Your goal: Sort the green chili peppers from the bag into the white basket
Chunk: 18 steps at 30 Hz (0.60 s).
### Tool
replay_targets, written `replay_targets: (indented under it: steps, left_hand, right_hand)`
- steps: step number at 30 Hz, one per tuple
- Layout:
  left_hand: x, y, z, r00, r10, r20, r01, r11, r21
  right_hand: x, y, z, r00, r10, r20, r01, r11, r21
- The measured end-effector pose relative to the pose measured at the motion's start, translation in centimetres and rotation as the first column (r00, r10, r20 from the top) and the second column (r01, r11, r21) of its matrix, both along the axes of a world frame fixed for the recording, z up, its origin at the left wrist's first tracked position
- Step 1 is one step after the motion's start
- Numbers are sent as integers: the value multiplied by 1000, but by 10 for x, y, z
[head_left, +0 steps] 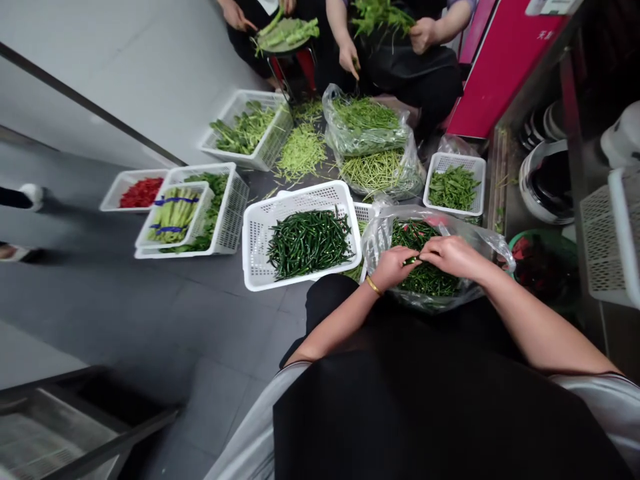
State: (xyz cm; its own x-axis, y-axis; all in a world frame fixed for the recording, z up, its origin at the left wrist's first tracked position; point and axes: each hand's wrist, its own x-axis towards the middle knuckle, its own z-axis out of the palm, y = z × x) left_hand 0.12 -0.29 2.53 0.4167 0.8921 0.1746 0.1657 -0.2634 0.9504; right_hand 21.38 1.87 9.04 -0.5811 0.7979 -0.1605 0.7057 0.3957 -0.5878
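Note:
My left hand [393, 268], with a gold bracelet at the wrist, is closed around a green chili pepper [411, 261]. Fingertips of my right hand [449, 256] pinch at the end of the same pepper, close against the left fingers. Both hands are above a clear plastic bag [379, 225] full of thin green chili peppers [430, 281]. Left of the bag, a white perforated basket [253, 230] holds a heap of dark green chili peppers [309, 241].
Ahead lie a bag of green stems [373, 167], a basket of leafy greens [454, 189] and loose trimmings [301, 152]. Baskets with bundled stalks [173, 215] and red peppers [141, 192] stand left. Two co-workers' hands [425, 35] handle greens. Buckets [547, 183] stand right.

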Motion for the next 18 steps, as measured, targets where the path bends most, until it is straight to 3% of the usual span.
replay_targets:
  steps: [2,4,5,7,10,12,14,16,18]
  left_hand:
    - [-9,-2,5,989,-114,99,130,976,-176]
    - [-19,-3,8,959,-98,266,199,900,-388]
    - [-24,-2,9,934,-19,357,200,855,-478]
    - [-30,0,11,838,203,506,172,783,-598]
    - [-32,5,11,704,379,601,155,743,-650]
    - [-29,6,8,726,403,557,123,720,-682]
    - [-25,7,1,796,424,433,29,687,-726]
    - [-18,6,-6,859,424,287,-88,673,-734]
    - [-11,6,-10,895,394,207,-153,710,-687]
  right_hand:
    - [6,3,-9,982,30,-185,-73,970,-233]
    - [11,15,-26,973,-18,-230,-75,919,-387]
    - [9,22,-36,983,-56,-172,-16,920,-392]
    - [-4,36,-56,986,-154,62,165,949,-267]
    - [-37,52,-79,876,-283,391,327,944,-48]
    - [-51,57,-86,844,-288,453,341,939,-38]
    - [-52,56,-84,863,-333,379,385,920,-70]
    - [-46,49,-74,880,-438,185,469,865,-179]
    - [-39,37,-61,856,-514,-55,468,815,-341]
